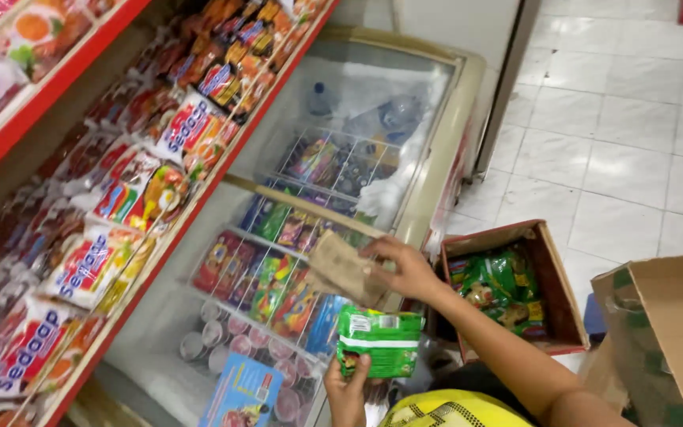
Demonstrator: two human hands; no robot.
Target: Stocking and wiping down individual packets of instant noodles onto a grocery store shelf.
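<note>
Head view was cut at the bottom edge: the left hand (348,389) was seen only from the wrist up, a yellow patterned garment (452,409) just beside it was cropped. A stack of green noodle packets (379,340) with a white band was held from below, fingers curled around its lower edge, thumb partly hidden behind the pack. The right hand (406,267) was extended forward over the freezer, fingers pinched on a brown crumpled piece of cardboard (343,269); how tight the pinch was could not be told. The packets were held above the glass lid of a chest freezer (428,170).

Under the glass, wire baskets with colourful ice-cream wrappers and rows of round cups were made out, blurred by frost and reflections; a blue flat package (243,391) was laid on the lid near the bottom edge. Farther back in the freezer, clear bottles were seen dimly through frost.

To the right, an open brown carton (555,277) with more green packets inside was placed on the floor; a larger cardboard box (666,332) was cropped at the right edge. On the left, red shelves (191,205) were filled with red, white and orange noodle packs, motion-blurred. White floor tiles (618,103) were seen beyond.
</note>
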